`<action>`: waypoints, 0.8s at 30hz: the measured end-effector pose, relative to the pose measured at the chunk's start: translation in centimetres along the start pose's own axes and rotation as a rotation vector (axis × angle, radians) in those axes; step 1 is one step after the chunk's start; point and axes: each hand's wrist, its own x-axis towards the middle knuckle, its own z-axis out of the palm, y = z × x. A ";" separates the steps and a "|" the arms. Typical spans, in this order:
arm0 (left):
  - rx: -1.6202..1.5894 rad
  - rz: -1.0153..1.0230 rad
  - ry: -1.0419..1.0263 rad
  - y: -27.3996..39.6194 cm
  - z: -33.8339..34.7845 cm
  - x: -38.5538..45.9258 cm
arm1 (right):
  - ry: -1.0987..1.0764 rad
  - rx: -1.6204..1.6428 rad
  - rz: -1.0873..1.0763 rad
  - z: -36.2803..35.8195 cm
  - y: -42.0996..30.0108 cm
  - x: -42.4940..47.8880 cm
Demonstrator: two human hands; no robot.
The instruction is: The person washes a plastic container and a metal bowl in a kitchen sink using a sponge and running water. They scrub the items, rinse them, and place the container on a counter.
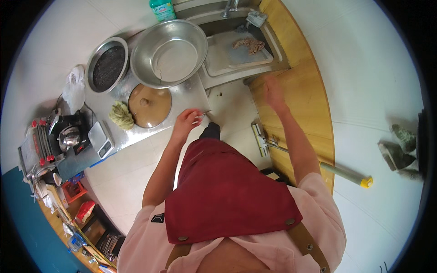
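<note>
My left hand (188, 120) hovers by the front corner of the steel worktop (189, 97), its fingers loosely curled and apart, with nothing seen in it. To its left lies a round glass lid (150, 109) with a knob, beside a crumpled yellow-green cloth (121, 115). My right hand (274, 94), blurred, is in front of the wooden panel (293, 99), below the sink (218, 56); its fingers are too smeared to read. A large steel basin (175, 56) with a little clear liquid stands between worktop and sink. Behind the lid, a smaller steel bowl (108, 65) holds dark contents.
A brown cloth (251, 45) lies in the sink beneath the tap (227, 10). A green bottle (163, 10) stands behind the basin. Left are a kitchen scale (101, 139), an electric kettle (70, 137) and a plastic bag (74, 88). A mop (261, 140) leans at the panel.
</note>
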 end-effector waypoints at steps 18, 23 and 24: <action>0.564 -0.040 0.210 1.7 13.6 29.3 | -0.401 -0.313 -0.081 4.6 13.5 28.2; 0.157 -0.124 0.313 0.7 14.8 28.2 | -0.371 -0.391 -0.143 12.4 19.1 35.3; 0.110 -0.118 0.347 0.8 14.8 28.4 | -0.386 -0.428 -0.155 13.7 19.5 35.4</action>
